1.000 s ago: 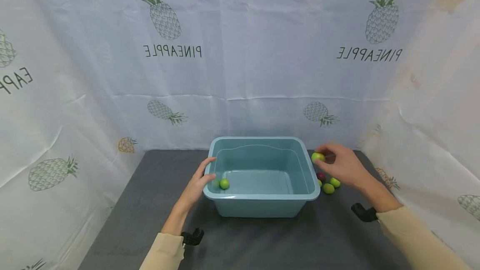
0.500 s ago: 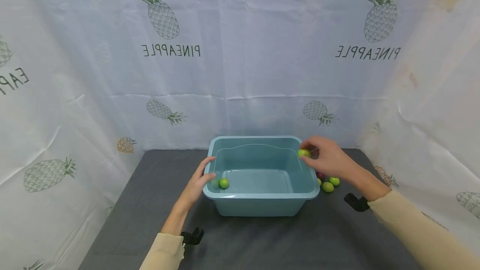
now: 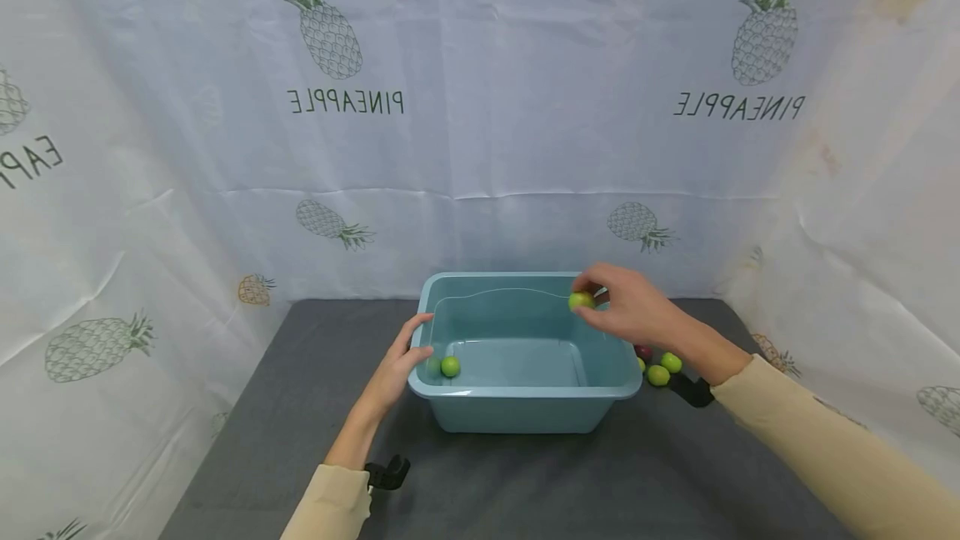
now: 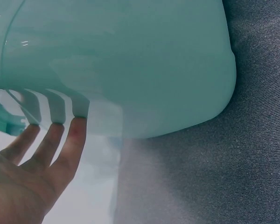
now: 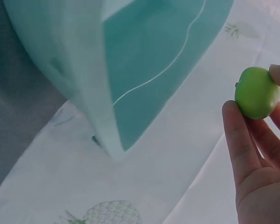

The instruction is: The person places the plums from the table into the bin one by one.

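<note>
A blue-green plastic basin [image 3: 525,415] stands on the dark grey table. At its left rim my left hand [image 3: 390,369] grips, with thumb and forefinger over the edge; in the left wrist view several fingertips [image 4: 78,128] touch the outer wall. My right hand [image 3: 630,307] pinches a small round green fruit [image 5: 257,93] between thumb and fingers, above the right back part of the basin. The fruit has a small nub at one end. Another green fruit [image 3: 450,366] lies in the basin's front left corner.
Beside the basin's right wall lie several small fruits: green ones [image 3: 657,375] and a dark red one [image 3: 643,352], partly hidden by the basin. Dark grey cloth [image 3: 255,423] covers the table. White curtains [image 3: 495,148] with pineapple prints hang behind and at both sides.
My right hand has carried the green fruit leftward from outside the right rim to over the basin. The left hand has stayed at the left rim.
</note>
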A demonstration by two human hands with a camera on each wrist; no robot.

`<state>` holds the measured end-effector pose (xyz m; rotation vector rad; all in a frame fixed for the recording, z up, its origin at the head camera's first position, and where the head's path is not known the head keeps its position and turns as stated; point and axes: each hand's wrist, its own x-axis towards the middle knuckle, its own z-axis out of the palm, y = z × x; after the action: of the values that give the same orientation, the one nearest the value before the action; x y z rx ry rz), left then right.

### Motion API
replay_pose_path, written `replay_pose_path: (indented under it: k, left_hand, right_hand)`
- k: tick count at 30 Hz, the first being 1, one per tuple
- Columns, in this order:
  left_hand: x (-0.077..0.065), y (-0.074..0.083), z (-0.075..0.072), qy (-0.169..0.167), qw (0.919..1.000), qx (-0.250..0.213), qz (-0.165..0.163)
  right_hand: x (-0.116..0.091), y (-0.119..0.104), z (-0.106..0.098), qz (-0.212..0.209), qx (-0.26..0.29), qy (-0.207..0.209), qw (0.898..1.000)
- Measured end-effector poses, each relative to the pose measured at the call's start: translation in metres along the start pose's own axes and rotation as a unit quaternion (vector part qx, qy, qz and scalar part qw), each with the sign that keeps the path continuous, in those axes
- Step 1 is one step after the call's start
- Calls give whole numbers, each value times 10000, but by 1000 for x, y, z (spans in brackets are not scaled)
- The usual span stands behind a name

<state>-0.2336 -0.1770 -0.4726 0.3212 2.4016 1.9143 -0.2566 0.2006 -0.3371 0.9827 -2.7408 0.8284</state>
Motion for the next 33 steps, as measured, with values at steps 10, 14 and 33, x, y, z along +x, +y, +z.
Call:
replay_pose_path:
  k: [10, 14, 33]
  left_hand:
    - [-1, 1, 1, 16, 10000, -18, -38]
    - [-2, 2, 1, 29, 10000, -10, -37]
    - [-3, 4, 0, 34, 10000, 52, -50]
  right_hand:
    - [19, -13, 2, -160, 106, -28, 9998]
    - [29, -16, 3, -245, 183, 37, 9995]
    - [66, -14, 28, -391, 646, 260, 9968]
